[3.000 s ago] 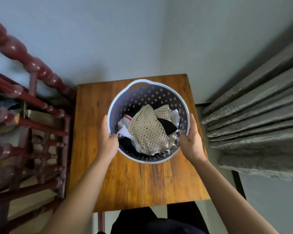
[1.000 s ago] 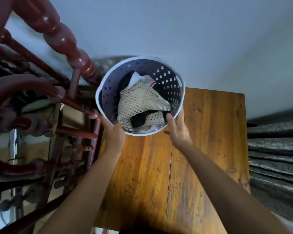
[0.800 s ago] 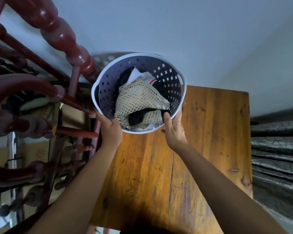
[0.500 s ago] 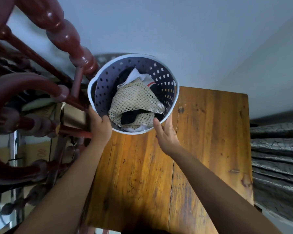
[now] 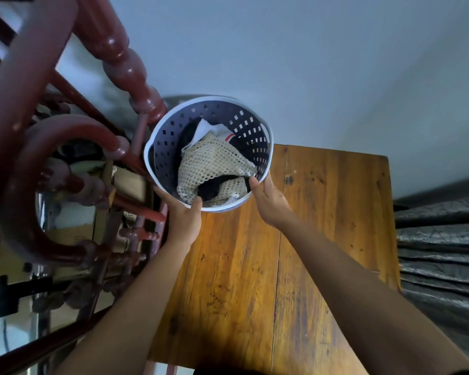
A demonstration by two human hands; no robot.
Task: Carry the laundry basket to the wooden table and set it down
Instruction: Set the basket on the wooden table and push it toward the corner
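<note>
A round purple laundry basket (image 5: pixel 168 147) with a white rim and square holes is held up, tilted, past the far left corner of the wooden table (image 5: pixel 322 226). Inside it lie a cream mesh cloth (image 5: pixel 211 163), white fabric and dark clothes. My left hand (image 5: pixel 183 220) grips the near rim from below, thumb over the edge. My right hand (image 5: pixel 268 197) holds the rim on the right side, fingers against the wall of the basket. Whether the basket's base touches anything is hidden.
Dark red turned-wood furniture (image 5: pixel 114 50) with rails and spindles crowds the left, right beside the basket. A pale wall (image 5: pixel 309 63) runs behind the table. Grey pleated curtains (image 5: pixel 441 253) hang at the right edge.
Three seconds ago the basket stood on the middle of the table. It has since been lifted and carried toward the far left corner, next to the red furniture, and tilted; my grip has shifted along the rim.
</note>
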